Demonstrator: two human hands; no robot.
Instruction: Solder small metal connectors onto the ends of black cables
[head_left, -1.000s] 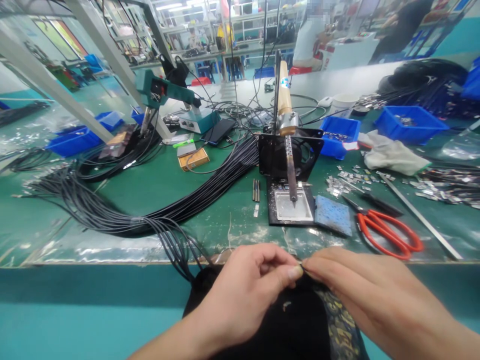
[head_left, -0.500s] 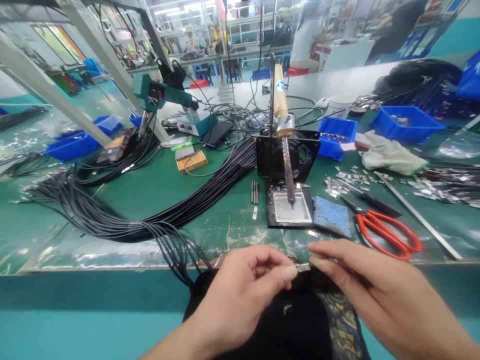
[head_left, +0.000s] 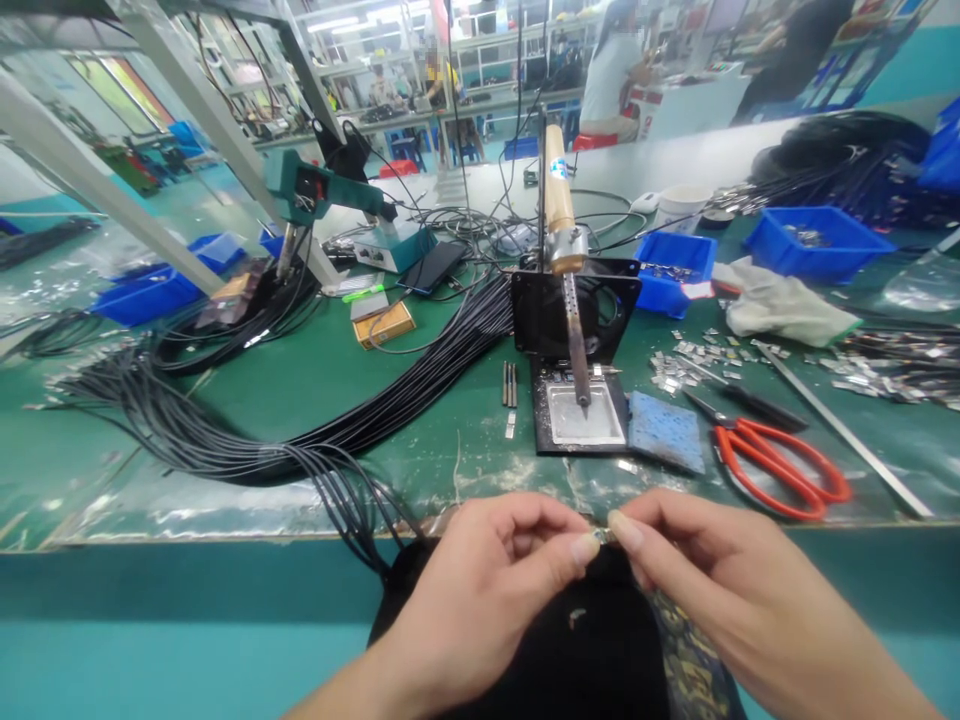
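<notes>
A small metal connector (head_left: 602, 537) sits between my two hands at the bench's front edge, largely covered by fingertips. My left hand (head_left: 499, 590) pinches its left end between thumb and index finger. On the other end, the thumb and fingers of my right hand (head_left: 712, 580) are closed. Beyond them a wooden-handled soldering iron (head_left: 559, 200) hangs tip down over a metal tray (head_left: 561, 425). A blue sponge (head_left: 666, 430) lies right of the tray. Black cables (head_left: 390, 410) run across the bench to its edge, left of my left hand.
Orange-handled scissors (head_left: 780, 465), a black-handled tool (head_left: 765, 405) and a metal strip (head_left: 840, 430) lie at the right. Loose metal pieces (head_left: 675, 370) are scattered near blue bins (head_left: 817, 255). A black fan (head_left: 525, 310) stands behind the iron. People sit in the background.
My right hand has moved slightly left and closed its thumb and fingers on the connector's right end. My left hand has kept its pinch in nearly the same spot.
</notes>
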